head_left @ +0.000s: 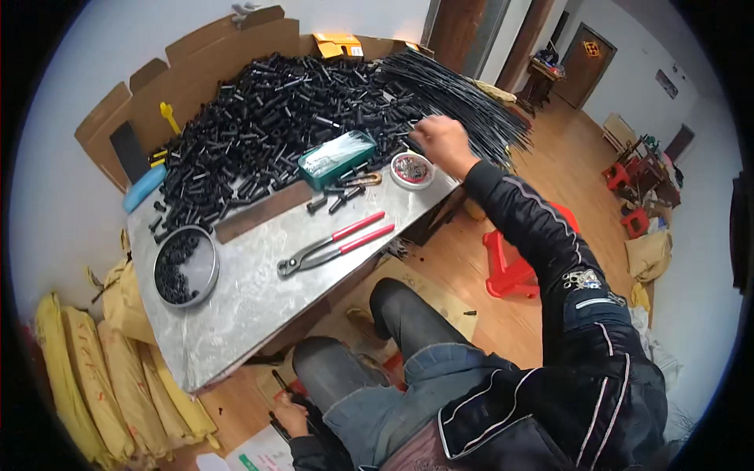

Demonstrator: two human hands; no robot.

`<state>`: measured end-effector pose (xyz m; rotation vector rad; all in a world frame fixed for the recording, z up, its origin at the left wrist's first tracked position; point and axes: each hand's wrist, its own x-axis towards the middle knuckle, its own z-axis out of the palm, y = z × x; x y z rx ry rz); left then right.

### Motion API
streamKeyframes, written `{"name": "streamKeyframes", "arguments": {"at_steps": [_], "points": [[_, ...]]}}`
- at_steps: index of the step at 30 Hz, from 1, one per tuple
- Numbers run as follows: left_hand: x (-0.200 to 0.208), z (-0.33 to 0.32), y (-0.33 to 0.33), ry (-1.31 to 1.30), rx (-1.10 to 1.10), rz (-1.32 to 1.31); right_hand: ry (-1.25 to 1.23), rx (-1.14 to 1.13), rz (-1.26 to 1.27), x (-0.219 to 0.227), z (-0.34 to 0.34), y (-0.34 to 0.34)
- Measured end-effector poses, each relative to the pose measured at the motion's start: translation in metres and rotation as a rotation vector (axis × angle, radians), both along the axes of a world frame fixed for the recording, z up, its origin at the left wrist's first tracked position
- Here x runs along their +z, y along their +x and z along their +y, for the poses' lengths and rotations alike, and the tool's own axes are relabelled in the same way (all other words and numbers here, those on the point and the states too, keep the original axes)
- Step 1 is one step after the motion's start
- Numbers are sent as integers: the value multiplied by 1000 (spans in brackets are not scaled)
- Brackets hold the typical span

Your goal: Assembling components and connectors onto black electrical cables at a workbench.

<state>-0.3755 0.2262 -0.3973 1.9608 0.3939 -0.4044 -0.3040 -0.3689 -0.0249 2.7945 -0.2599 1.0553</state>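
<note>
My right hand [444, 143] reaches over the table's right edge with its fingers closed; what they hold, if anything, is too small to make out. Just below it stands a round white tub [411, 170] of small red and metallic bits. A long bundle of thin black rods [463, 102] lies behind that hand. Down beside my left knee, my left hand [291, 414] is closed around slim black rods [280, 383], partly hidden by the hand and sleeve. Red-handled pincers [338, 245] rest on the tabletop, jaws toward the left.
Black bolt-like pieces [267, 118] are heaped against a cardboard wall [184, 71]. Before the heap sit a green box [338, 161] and a flat metal bar [263, 210]. A round bowl [212, 271] holds small black parts. Yellow sacks [110, 385] lean at left; a red stool [510, 263] stands right.
</note>
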Motion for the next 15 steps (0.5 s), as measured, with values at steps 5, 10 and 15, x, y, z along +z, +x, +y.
{"name": "streamKeyframes", "arguments": {"at_steps": [5,10,15], "points": [[65,-51,16,-235,-70,-123,329,-396,114,-8,-117,1],[114,-94,26,239,-407,-419,387,-443,395,-23,-149,42],[135,-115,19,334,-486,-412,297,-472,557,-24,-170,82]]}}
